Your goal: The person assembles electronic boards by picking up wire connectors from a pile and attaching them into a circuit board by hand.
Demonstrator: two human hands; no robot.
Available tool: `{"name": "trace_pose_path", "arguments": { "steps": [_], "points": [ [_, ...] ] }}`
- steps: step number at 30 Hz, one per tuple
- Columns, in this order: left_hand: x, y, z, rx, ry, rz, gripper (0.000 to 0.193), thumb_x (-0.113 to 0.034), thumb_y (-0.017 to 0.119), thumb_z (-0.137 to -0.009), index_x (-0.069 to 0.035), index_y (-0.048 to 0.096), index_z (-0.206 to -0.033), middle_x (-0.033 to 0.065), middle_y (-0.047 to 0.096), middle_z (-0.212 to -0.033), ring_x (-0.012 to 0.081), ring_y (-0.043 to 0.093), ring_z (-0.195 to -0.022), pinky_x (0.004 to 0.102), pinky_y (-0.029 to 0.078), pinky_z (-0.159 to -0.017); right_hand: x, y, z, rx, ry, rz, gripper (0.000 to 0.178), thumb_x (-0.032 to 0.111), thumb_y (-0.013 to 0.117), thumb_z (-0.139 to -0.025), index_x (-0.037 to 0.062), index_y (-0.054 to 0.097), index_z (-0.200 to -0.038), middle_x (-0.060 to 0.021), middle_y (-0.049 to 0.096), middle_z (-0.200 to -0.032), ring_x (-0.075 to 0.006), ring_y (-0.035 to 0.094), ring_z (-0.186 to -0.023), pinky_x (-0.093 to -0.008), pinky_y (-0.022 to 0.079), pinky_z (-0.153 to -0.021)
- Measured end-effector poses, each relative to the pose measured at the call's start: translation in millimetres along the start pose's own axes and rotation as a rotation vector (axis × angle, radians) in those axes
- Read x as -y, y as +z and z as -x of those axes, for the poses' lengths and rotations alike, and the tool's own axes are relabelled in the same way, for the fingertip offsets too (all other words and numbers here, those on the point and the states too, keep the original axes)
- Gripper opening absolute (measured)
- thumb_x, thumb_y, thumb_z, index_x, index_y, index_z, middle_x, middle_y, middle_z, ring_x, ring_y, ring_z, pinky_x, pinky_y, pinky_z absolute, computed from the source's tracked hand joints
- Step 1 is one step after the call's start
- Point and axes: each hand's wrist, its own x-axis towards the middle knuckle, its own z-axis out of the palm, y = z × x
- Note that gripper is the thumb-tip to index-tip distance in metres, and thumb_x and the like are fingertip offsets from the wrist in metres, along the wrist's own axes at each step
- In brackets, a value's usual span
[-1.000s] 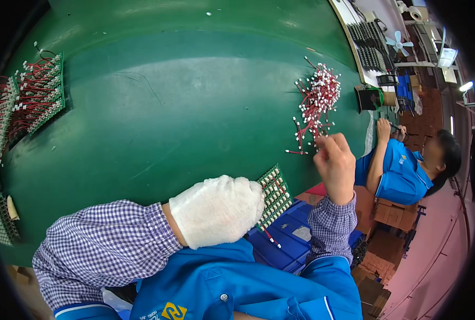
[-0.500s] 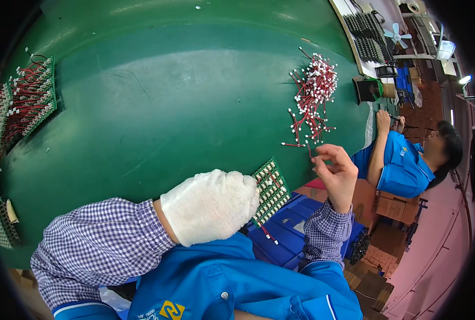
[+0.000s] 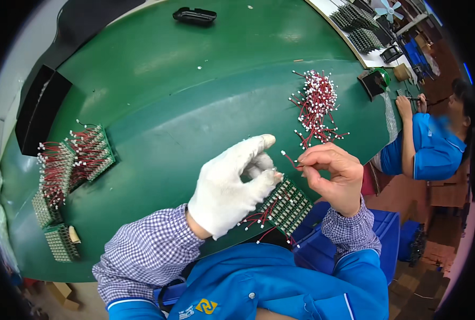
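My left hand, in a white glove, holds a green circuit board panel at its edge, just above the table's near rim. Red wires hang from the board's left side. My bare right hand pinches a short red wire with a white connector between thumb and fingers, right above the board. Farther out on the green table lies a loose pile of red wires with white ends.
Several green boards fitted with red wires are stacked at the left edge. A black tray and a black object lie at the far side. A person in a blue shirt works at the right. Blue crates sit below.
My right hand came back from the wire pile with one wire and now hovers over the board. My left hand lifted and turned the board up, fingers spread more.
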Motion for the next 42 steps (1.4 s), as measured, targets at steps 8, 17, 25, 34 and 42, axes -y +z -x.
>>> {"name": "trace_pose_path", "arguments": {
  "steps": [8, 17, 25, 34, 42],
  "points": [
    [-10.5, -5.4, -11.5, 0.044, -0.229, 0.186, 0.025, 0.0, 0.07, -0.084, 0.002, 0.069, -0.109, 0.0079, 0.069, -0.088, 0.0121, 0.063, -0.07, 0.0224, 0.052, -0.063, 7.7, 13.9, -2.3, 0.033, 0.002, -0.052, 0.025, -0.014, 0.066, -0.068, -0.0027, 0.07, -0.09, -0.0093, 0.069, -0.09, -0.013, 0.06, -0.069, -0.0209, 0.051, -0.06],
    [-10.7, -11.5, -14.3, -0.024, -0.23, 0.19, 0.017, 0.003, 0.069, -0.082, 0.001, 0.071, -0.098, 0.0057, 0.069, -0.086, 0.0115, 0.061, -0.067, 0.0214, 0.051, -0.061, 17.4, 21.9, -6.7, 0.05, -0.019, 0.004, 0.02, -0.009, 0.068, -0.072, -0.0018, 0.069, -0.09, -0.0066, 0.067, -0.085, -0.0121, 0.059, -0.066, -0.0223, 0.05, -0.059],
    [21.1, -31.9, -23.7, 0.251, 0.21, -0.452, 0.021, -0.003, 0.071, -0.076, -0.005, 0.072, -0.097, 0.004, 0.064, -0.089, 0.0174, 0.061, -0.074, 0.0281, 0.052, -0.066, 14.4, 16.1, -0.7, 0.172, -0.002, 0.104, 0.017, -0.007, 0.07, -0.074, -0.0012, 0.069, -0.09, -0.0057, 0.066, -0.083, -0.0122, 0.058, -0.064, -0.0229, 0.046, -0.056],
    [50.5, -20.3, -26.3, 0.407, 0.41, -0.715, 0.012, -0.015, 0.069, -0.074, -0.007, 0.067, -0.082, 0.0095, 0.061, -0.083, 0.0309, 0.061, -0.077, 0.0383, 0.051, -0.068, 5.0, 12.7, 6.3, 0.171, -0.025, 0.122, 0.014, -0.005, 0.07, -0.075, -0.0011, 0.069, -0.089, -0.0055, 0.066, -0.083, -0.0122, 0.057, -0.061, -0.0224, 0.045, -0.055],
    [47.5, -21.2, -33.5, 0.226, 0.557, -0.751, 0.01, -0.01, 0.065, -0.077, -0.008, 0.061, -0.086, 0.0086, 0.061, -0.086, 0.0293, 0.059, -0.075, 0.0384, 0.05, -0.066, 7.8, 17.7, -5.1, 0.066, -0.271, 0.449, 0.022, 0.005, 0.074, -0.073, 0.0046, 0.07, -0.094, -0.0028, 0.067, -0.09, -0.0165, 0.06, -0.076, -0.0267, 0.049, -0.063]
  ]
}}
